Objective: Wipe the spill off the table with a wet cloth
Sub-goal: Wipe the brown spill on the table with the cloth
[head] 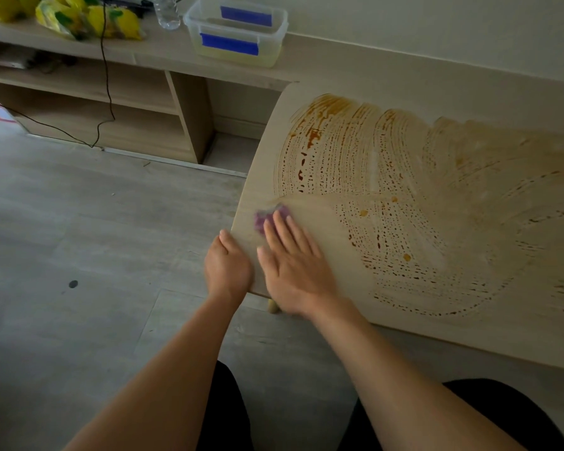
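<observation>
Purple cloth [269, 216] lies flat on the pale wooden surface [323, 219] near its left edge, pressed under the straight, spread fingers of the right hand [293, 268], while the left hand [227, 268] seems to curl over that edge, though blur hides its fingertips. The brown spill [388, 196] is smeared in streaks across most of the surface. A small, likely saturated cloth risks spreading residue further or pushing liquid off the edge onto the floor [95, 239].

On the table [339, 92], the cloth [264, 216] lies under the right hand [293, 268] near its left edge, the spill [388, 196] right of it, the left hand [227, 268] apparently at that edge.
</observation>
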### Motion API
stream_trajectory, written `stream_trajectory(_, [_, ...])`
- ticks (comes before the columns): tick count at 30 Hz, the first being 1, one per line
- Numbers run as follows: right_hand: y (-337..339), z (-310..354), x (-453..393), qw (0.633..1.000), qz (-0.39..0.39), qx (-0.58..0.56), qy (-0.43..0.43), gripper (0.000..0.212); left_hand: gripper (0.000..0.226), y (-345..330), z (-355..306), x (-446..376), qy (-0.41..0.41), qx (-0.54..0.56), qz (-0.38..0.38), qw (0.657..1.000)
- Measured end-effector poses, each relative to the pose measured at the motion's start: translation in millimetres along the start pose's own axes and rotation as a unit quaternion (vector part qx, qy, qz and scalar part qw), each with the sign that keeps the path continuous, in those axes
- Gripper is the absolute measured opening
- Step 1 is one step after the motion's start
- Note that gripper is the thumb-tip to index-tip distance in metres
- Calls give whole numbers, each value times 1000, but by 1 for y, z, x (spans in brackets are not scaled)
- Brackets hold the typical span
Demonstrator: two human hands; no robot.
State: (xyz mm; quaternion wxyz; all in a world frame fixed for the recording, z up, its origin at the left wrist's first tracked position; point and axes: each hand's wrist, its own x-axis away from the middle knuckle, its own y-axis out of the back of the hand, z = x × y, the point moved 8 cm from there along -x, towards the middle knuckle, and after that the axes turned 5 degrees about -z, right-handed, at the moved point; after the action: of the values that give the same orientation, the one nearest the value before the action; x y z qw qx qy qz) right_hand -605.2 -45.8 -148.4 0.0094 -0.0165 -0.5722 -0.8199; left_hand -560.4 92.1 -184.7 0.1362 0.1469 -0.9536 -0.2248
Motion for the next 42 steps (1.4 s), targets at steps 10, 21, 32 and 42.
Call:
stream_trajectory(10, [22, -67, -10, 993, -4, 38, -113, 67, 47, 1, -1, 1, -6, -17, -16, 1000])
stream_trajectory(21, [5, -28, 24, 999, 22, 29, 16, 64, 38, 3, 1, 0, -3, -33, -22, 999])
stream_trajectory(32, [16, -50, -39, 996, 18, 10, -85, 67, 39, 3, 1, 2, 9, -9, -21, 1000])
stream_trajectory(42, [12, -47, 33, 999, 23, 20, -26, 65, 39, 3, 0, 1, 10, -4, 0, 1000])
